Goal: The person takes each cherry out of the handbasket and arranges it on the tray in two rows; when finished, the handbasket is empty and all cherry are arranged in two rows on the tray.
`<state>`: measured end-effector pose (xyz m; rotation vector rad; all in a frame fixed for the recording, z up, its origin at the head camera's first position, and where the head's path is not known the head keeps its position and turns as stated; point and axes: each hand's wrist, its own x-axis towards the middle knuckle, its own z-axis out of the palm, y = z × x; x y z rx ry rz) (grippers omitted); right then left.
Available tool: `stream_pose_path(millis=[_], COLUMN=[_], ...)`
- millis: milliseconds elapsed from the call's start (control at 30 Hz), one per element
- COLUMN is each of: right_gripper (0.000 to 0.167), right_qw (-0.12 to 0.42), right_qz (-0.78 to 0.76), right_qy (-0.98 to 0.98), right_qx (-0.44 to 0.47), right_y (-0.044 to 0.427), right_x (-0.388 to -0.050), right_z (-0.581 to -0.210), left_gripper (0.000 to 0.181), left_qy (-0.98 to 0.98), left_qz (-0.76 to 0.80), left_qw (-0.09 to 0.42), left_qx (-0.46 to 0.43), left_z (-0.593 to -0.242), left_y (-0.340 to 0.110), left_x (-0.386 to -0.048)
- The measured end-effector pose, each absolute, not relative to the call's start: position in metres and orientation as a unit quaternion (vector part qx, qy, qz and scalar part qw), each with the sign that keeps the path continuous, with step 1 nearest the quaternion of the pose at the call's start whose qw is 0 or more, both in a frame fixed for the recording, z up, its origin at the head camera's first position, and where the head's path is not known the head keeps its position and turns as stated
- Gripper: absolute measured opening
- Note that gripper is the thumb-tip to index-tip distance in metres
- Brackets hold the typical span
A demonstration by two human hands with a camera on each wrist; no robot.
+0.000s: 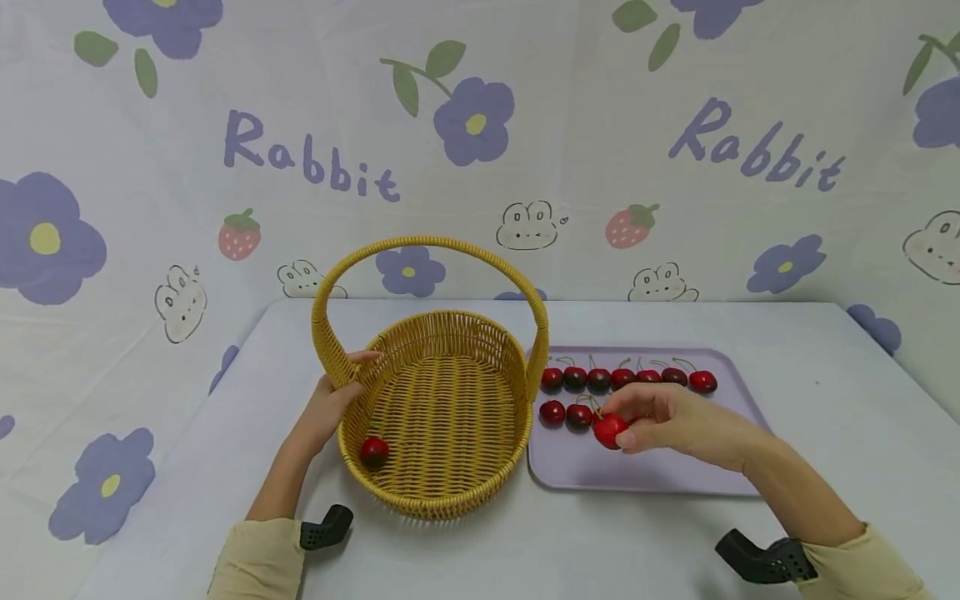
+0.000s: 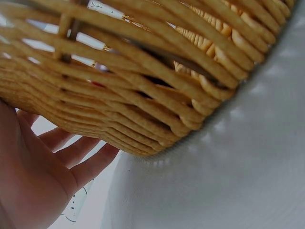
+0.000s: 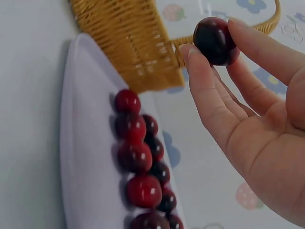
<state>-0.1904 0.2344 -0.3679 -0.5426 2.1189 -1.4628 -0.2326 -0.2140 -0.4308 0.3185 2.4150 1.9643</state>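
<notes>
A yellow woven basket [image 1: 442,505] with a tall arched handle stands left of centre, one dark red cherry [image 1: 374,452] lying inside at its left. My left hand [image 1: 328,410] holds the basket's left side by the foot of the handle. In the left wrist view, the fingers of that hand [image 2: 43,176] lie along the outer weave [image 2: 95,105]. Over the tray's front part, my right hand [image 1: 686,423] pinches a red cherry [image 1: 610,431] between thumb and fingertips. The right wrist view shows this cherry [image 3: 215,42] raised above the others.
A pale purple tray [image 1: 585,468] sits right of the basket, close to its rim. On it lies a back row of several stemmed cherries [image 1: 598,381] and a front row [image 1: 552,413] partly hidden by my right hand. A patterned cloth [image 1: 570,108] hangs behind the white table [image 1: 480,558].
</notes>
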Motion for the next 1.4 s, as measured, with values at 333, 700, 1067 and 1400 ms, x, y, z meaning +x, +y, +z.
stream_pose_path(millis=[333, 700, 1067, 1400], right_gripper=[0.047, 0.055, 0.058, 0.061], right_qw=[0.248, 0.222, 0.214, 0.206], right_qz=[-0.552, -0.545, -0.53, -0.485], right_qy=[0.786, 0.805, 0.82, 0.849], right_qx=[-0.126, -0.074, -0.023, -0.015], right_y=[0.289, 0.329, 0.336, 0.33], right_x=[-0.196, -0.203, -0.21, -0.214], right_z=[-0.39, -0.408, -0.427, -0.426], left_gripper=[0.047, 0.047, 0.047, 0.047], left_qy=[0.773, 0.771, 0.77, 0.771], left_qz=[0.624, 0.627, 0.628, 0.627], left_qw=[0.001, -0.001, -0.001, -0.002], left_qx=[0.11, 0.111, 0.113, 0.113], left_z=[-0.429, -0.431, -0.431, -0.432], left_y=[-0.213, -0.214, -0.214, -0.214], left_x=[-0.231, -0.232, -0.232, -0.232])
